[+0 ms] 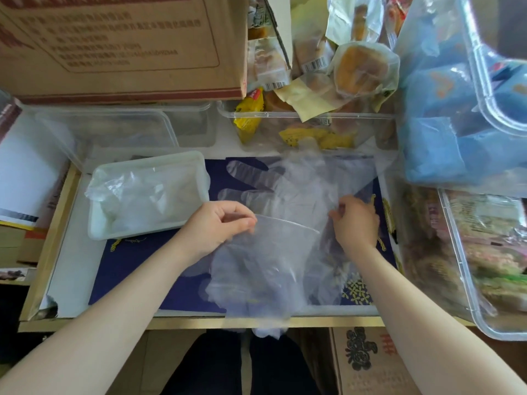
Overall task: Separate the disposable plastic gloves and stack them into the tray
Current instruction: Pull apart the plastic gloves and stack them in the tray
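Centrally, a clear plastic glove (256,266) is pinched at its cuff edge by the left hand (219,223), thumb and fingers curled onto the film; the glove hangs toward six o'clock, its fingers draped past the near edge of the wooden table (176,323). At three o'clock from that hand, the right hand (356,220) is seen with fingers curled onto the thin film of a second glove (271,181), which lies flat on the dark blue mat (137,269) with its fingers pointing to nine o'clock. The two gloves overlap between the hands; whether they cling together cannot be told.

At nine to ten o'clock of the left hand, a white tray (148,232) is set on the mat's corner, and crumpled clear gloves (137,192) are held in it. Behind the tray, at twelve o'clock, empty-looking clear containers (114,129) are stacked, and a cardboard box (122,44) stands above them. A clear bin of packaged snacks (313,109) is placed at twelve o'clock of the right hand. A blue plastic bag (445,132) is piled at two o'clock, and another clear bin (484,266) sits at three o'clock.
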